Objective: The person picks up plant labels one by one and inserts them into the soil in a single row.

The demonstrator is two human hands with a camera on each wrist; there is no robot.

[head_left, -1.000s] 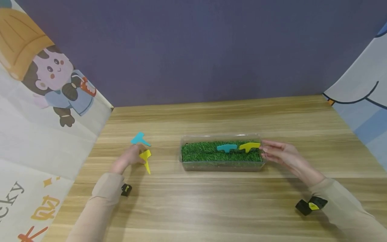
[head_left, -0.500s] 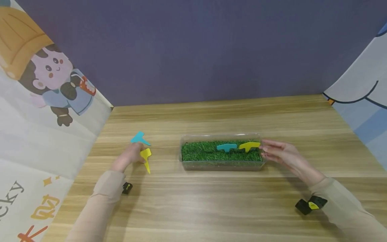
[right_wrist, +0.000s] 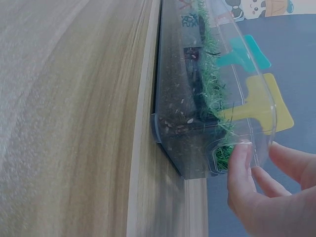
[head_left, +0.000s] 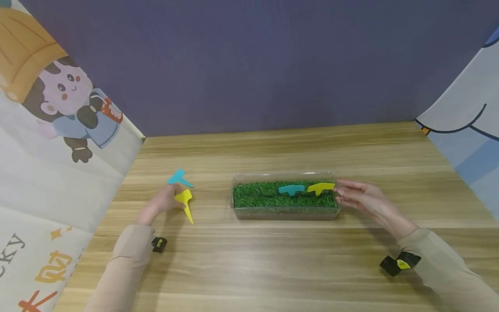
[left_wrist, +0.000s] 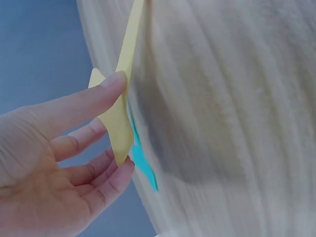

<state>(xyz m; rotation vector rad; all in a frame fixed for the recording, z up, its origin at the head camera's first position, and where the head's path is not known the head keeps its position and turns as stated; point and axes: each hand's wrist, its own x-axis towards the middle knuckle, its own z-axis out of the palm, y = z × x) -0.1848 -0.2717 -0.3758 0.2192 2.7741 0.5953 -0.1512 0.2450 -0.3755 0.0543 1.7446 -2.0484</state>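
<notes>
My left hand (head_left: 163, 200) pinches a yellow T-shaped plant label (left_wrist: 118, 118) by its wide head, thumb on one face and fingers on the other. The label's pointed stem slants toward the front of the table in the head view. Just behind that hand a blue T-shaped plant label (head_left: 179, 177) lies on the wood. My right hand (head_left: 364, 200) holds the right end of a clear planter box (right_wrist: 182, 153), its fingertips at the end wall. Green artificial grass (head_left: 253, 199) fills the box. A blue label (head_left: 291, 190) and a yellow label (head_left: 321, 188) stand upright in it.
The box stands on a wood-grain table (head_left: 265, 264), right of its middle. Behind the table rises a dark blue panel (head_left: 249, 65). Sheets with cartoon prints (head_left: 74, 86) border the left and right sides.
My left hand has shifted slightly left with the yellow label, whose head has tilted a little to the left. The right hand and the box keep their places.
</notes>
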